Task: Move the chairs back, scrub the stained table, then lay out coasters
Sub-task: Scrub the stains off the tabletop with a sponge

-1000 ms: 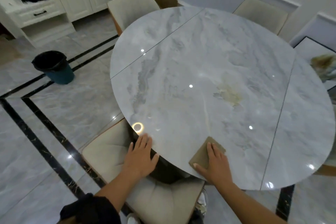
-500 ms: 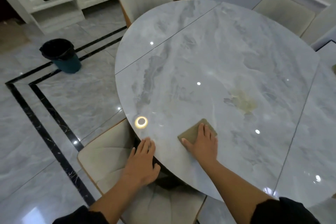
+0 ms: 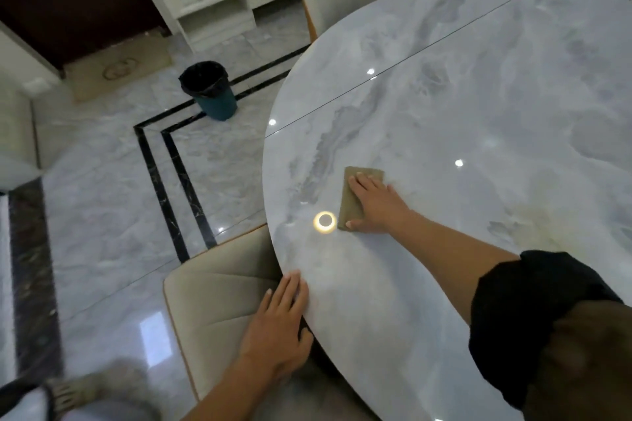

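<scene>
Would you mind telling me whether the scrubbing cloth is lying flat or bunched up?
Flat: the cloth lies spread as a rectangle on the table, pressed under the open right hand.

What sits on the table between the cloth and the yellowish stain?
Nothing but bare marble: in the head view, only the right hand pressing the cloth and its forearm cross toward the stain.

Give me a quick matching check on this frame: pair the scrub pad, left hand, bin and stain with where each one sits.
Things:
1. scrub pad
2. left hand
3. bin
4. stain

Places:
A. on the floor, beyond the table
B. flat under the right hand
C. tabletop, right of the pad
D. on the table edge, above a chair

Pairs: 1-B, 2-D, 3-A, 4-C
</scene>
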